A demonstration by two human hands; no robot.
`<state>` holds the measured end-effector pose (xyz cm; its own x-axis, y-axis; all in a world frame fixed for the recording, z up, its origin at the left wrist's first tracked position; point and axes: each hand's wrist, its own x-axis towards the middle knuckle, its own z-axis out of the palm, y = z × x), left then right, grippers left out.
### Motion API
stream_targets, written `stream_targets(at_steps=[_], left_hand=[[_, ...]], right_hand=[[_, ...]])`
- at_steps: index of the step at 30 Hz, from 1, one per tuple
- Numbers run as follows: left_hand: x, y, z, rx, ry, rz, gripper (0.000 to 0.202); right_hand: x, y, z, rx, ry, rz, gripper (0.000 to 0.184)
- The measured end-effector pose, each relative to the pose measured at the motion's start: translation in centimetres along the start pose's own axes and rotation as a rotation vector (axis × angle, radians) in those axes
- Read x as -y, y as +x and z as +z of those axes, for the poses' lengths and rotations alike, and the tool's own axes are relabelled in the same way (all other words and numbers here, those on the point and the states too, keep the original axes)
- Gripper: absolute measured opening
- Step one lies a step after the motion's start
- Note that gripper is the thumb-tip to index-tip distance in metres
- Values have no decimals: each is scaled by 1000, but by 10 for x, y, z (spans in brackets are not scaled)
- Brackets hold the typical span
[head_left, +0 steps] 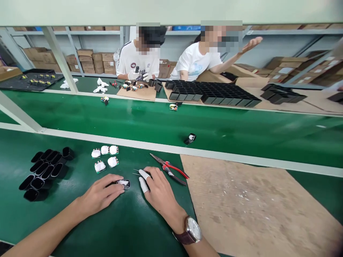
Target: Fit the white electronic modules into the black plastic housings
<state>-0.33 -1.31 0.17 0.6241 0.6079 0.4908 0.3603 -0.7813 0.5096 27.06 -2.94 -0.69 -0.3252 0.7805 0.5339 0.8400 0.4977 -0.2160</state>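
Note:
My left hand [103, 191] lies low over the green bench, thumb and fingers wrapped round a small black plastic housing [128, 185]. Something white fills the housing's open end, which faces right. Just to the right is my right hand [157, 189], with white finger cots on two fingers. Two thin metal tips [136, 172] stick out from under its fingers, like those of tweezers; the rest is hidden by the hand. Beyond my left hand sit several small circuit boards [100, 166] topped with white compound. Red-handled pliers [171, 169] rest beyond my right hand.
Several empty black housings [46, 169] stand grouped at left. A stained cardboard sheet [254, 203] covers the right side. Past a pale rail runs a green conveyor [128, 119] carrying a filled housing [190, 138] and small boards. Two people sit opposite, near rows of black housings [214, 92].

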Motion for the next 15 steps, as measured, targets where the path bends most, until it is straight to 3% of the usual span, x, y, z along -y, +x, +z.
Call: stream_targets(at_steps=[6, 8, 12, 15], left_hand=[[-7, 7, 0, 10, -57, -17, 20], [-8, 11, 1, -25, -191, -182, 8], [-5, 22, -3, -107, -691, -747, 31], [-5, 29, -8, -189, -943, -899, 38]], right_hand=[[4, -1, 1, 3, 18, -18, 31], [3, -1, 3, 23, -12, -11, 33], [-2, -2, 6, 53, -54, 7, 37], [-6, -2, 8, 60, -86, 12, 42]])
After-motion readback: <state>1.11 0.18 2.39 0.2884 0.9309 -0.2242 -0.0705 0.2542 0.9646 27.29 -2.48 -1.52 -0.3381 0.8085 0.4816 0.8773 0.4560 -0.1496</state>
